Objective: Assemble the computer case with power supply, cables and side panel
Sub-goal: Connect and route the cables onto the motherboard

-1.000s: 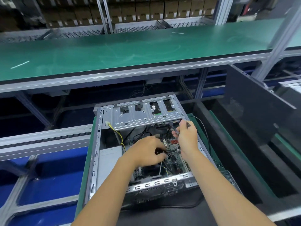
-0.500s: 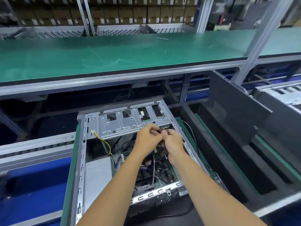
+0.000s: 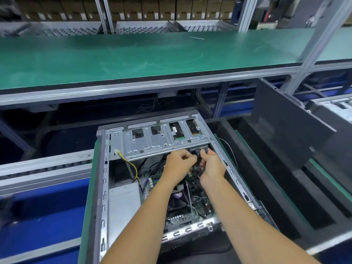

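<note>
The computer case [image 3: 103, 187] lies open on its side on a green-edged tray [image 3: 89, 197], and both hands work at the far end, just below the drive cage [image 3: 163, 140]. The left hand [image 3: 179, 164] is curled and pinching a black cable [image 3: 198, 159]; the right hand [image 3: 212, 166] is curled round the same dark bundle, close to a flat connector [image 3: 202, 149] under the cage edge. Which plug goes where is too small to tell.

What could go wrong: a plug pressed in crooked might bend pins, and the stamped sheet-metal edges look sharp enough to nick a wire or a knuckle. Loose cables left slack could sag onto the fan [image 3: 179, 199].

The power supply [image 3: 123, 206] is a plain grey box at left. The matte black side panel [image 3: 285, 130] leans at right, not yet fitted.
</note>
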